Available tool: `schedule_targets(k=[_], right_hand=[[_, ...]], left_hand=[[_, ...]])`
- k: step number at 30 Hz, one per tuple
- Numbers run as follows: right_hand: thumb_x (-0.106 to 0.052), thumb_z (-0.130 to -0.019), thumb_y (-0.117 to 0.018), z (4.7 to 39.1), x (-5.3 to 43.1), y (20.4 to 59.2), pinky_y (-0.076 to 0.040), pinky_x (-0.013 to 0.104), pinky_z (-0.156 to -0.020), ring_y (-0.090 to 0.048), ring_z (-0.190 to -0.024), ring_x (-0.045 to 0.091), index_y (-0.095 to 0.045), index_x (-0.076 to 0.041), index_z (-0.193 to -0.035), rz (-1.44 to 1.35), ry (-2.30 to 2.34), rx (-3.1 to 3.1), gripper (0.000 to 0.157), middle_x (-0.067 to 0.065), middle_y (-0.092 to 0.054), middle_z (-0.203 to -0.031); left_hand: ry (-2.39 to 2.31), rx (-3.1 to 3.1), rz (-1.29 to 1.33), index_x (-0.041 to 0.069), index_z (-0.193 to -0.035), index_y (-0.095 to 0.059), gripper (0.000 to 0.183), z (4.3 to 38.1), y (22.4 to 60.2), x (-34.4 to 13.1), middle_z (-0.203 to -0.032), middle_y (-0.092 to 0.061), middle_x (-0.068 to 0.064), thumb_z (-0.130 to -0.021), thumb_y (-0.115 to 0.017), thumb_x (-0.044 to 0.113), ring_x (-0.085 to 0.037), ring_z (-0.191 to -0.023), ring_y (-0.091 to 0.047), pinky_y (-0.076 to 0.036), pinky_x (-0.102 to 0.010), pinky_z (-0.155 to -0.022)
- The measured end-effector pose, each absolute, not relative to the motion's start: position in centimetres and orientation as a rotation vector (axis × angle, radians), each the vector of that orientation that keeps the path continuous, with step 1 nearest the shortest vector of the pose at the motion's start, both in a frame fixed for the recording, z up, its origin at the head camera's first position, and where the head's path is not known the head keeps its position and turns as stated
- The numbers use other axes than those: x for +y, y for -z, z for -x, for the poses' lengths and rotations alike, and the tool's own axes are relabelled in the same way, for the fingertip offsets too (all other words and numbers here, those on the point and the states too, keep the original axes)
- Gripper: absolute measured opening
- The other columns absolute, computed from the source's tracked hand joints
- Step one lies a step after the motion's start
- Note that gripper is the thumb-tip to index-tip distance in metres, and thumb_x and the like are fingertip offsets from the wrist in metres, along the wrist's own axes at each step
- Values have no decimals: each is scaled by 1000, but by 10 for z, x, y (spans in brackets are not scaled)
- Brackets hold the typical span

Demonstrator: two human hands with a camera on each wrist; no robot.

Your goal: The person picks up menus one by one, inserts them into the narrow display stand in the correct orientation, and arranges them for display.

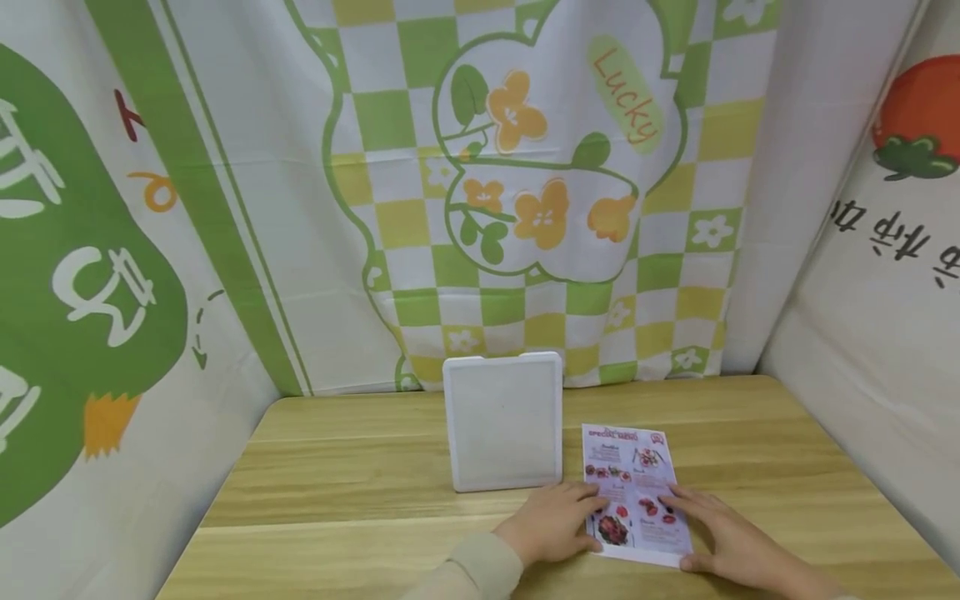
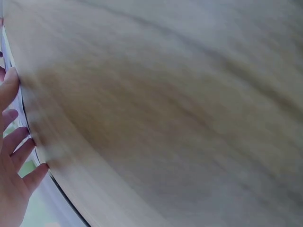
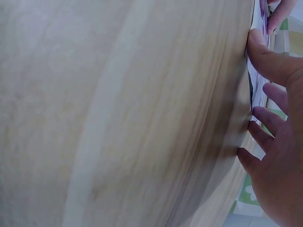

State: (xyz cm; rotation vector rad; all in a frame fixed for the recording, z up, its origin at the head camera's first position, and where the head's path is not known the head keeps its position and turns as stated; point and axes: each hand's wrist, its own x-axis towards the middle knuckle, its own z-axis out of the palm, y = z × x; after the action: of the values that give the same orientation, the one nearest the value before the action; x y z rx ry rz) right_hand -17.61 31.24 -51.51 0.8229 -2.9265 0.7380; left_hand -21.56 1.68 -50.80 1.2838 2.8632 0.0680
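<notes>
A printed menu sheet (image 1: 626,475), headed "SPECIAL MENU" and covered with food pictures, lies on the wooden table. My left hand (image 1: 551,523) touches its left edge, with the fingertips and thumb spread along that side. At the opposite edge, my right hand (image 1: 727,533) rests with its fingers on the paper's side and its thumb at the lower right corner. Both wrist views show spread fingers, the left hand (image 2: 16,156) and the right hand (image 3: 277,123), with fingertips down at table level. To the left of the menu stands a white rectangular frame (image 1: 504,421) with a blank panel, upright.
The wood-grain table (image 1: 337,467) reaches back to a hanging cloth (image 1: 420,208) with green and yellow checks and orange flowers. Printed cloth walls flank it, one with a green shape (image 1: 90,333) at left, one with a red tomato (image 1: 918,117) at right.
</notes>
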Motion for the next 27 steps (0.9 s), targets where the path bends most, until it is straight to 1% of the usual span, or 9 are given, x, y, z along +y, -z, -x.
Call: schedule_targets(k=[8,12,16,19,23,27], right_hand=[[-47,-77,-79,175,313,516,-40,68,-94,-47,-124,50,-58,-3,-135,-796,-721,-2943,76,25,-49,-142],[-48,-78,-78,176,311,516,-41,66,-95,-49,-123,48,-57,-2,-135,-782,-693,-2920,76,24,-51,-141],[-46,-78,-79,177,308,515,-41,65,-97,-48,-125,49,-55,-2,-137,-705,-701,-2918,78,26,-49,-142],[-43,-77,-81,178,305,515,-40,66,-97,-45,-125,53,-54,-1,-137,-651,-720,-2911,78,30,-45,-142],[-45,-76,-82,179,303,513,-42,64,-96,-48,-124,49,-56,-3,-135,-608,-713,-2914,77,25,-50,-138],[-48,-75,-81,177,302,512,-46,60,-94,-54,-118,42,-59,-6,-133,-584,-717,-2908,75,17,-55,-128]], left_hand=[[-90,2886,-1282,26,-140,-56,60,215,502,23,-141,-54,7,-88,-65,55,-11,-125,-53,-42,-28,-103],[-83,2895,-1269,26,-139,-57,60,215,501,24,-139,-56,8,-87,-67,55,-11,-123,-54,-44,-28,-100],[-91,2900,-1251,26,-139,-57,59,215,501,24,-139,-56,7,-88,-66,53,-11,-123,-54,-46,-29,-99],[-91,2908,-1243,27,-140,-56,57,216,502,24,-140,-55,7,-89,-66,52,-12,-124,-54,-46,-29,-99],[-77,2913,-1252,27,-140,-56,57,216,503,24,-139,-56,8,-90,-65,52,-11,-123,-54,-46,-28,-99],[-69,2914,-1252,27,-140,-55,57,215,502,24,-138,-56,8,-90,-66,52,-10,-123,-54,-45,-28,-99]])
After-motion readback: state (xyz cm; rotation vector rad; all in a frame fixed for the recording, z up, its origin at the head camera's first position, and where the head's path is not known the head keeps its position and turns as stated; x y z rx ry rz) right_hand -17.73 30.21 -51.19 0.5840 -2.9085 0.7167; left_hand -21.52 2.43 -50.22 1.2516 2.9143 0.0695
